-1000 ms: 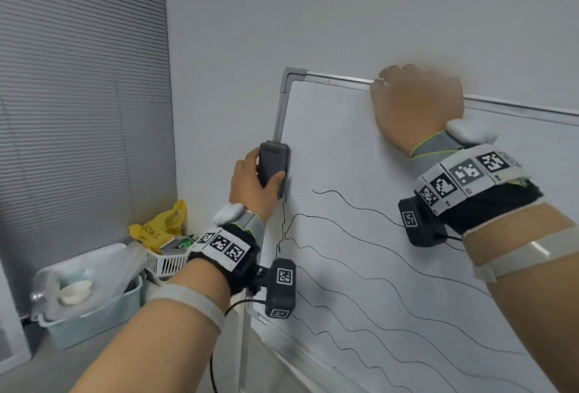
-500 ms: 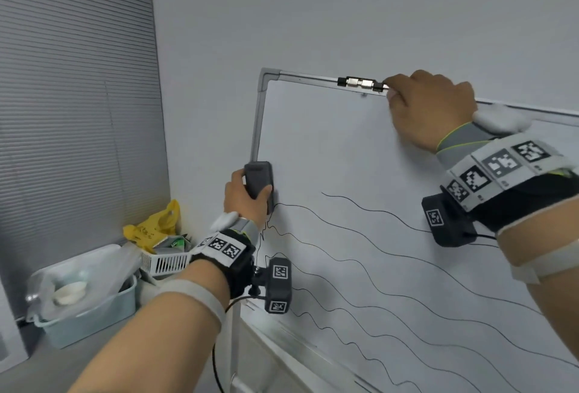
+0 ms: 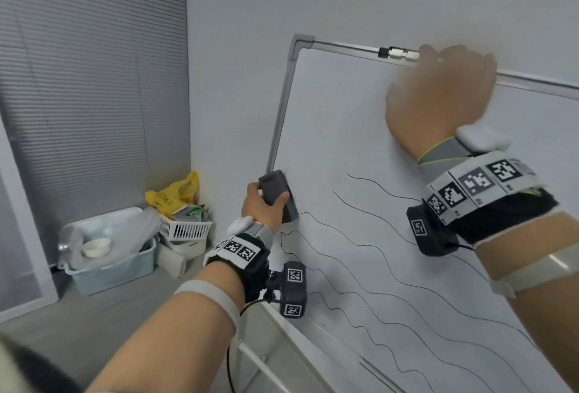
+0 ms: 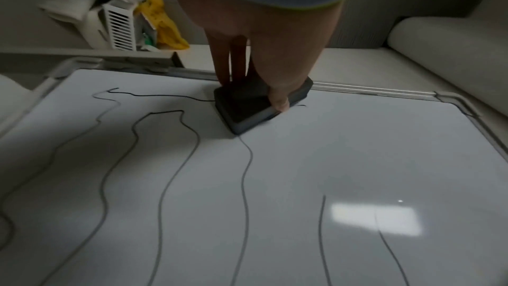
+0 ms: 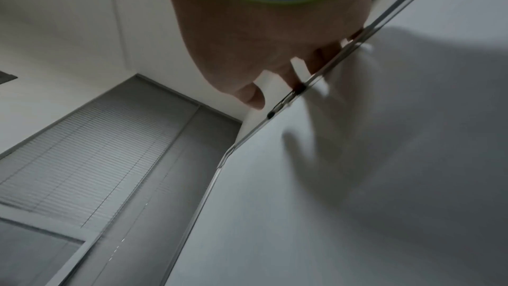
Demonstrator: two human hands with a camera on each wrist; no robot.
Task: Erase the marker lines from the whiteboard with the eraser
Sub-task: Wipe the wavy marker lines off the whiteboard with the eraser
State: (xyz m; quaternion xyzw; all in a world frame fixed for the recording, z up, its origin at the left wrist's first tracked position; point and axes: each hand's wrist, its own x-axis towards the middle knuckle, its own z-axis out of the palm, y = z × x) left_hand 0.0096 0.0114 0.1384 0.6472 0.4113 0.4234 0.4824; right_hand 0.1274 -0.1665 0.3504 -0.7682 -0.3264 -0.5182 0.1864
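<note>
Lines (image 3: 391,270) on the whiteboard (image 3: 338,117) run wavy from the eraser (image 3: 277,193) toward 4 o'clock in the head view, so the coming wipe likely heads that way. Eraser sits flat on the board by the left frame, long axis roughly 11 to 5, over the start of the upper lines. Left hand (image 3: 263,204), much the nearer, grips it, thumb and fingers clamped on opposite sides. Right hand (image 3: 438,95), at 1 o'clock, curls its fingers over the top frame beside a metal clip (image 3: 398,53).
</note>
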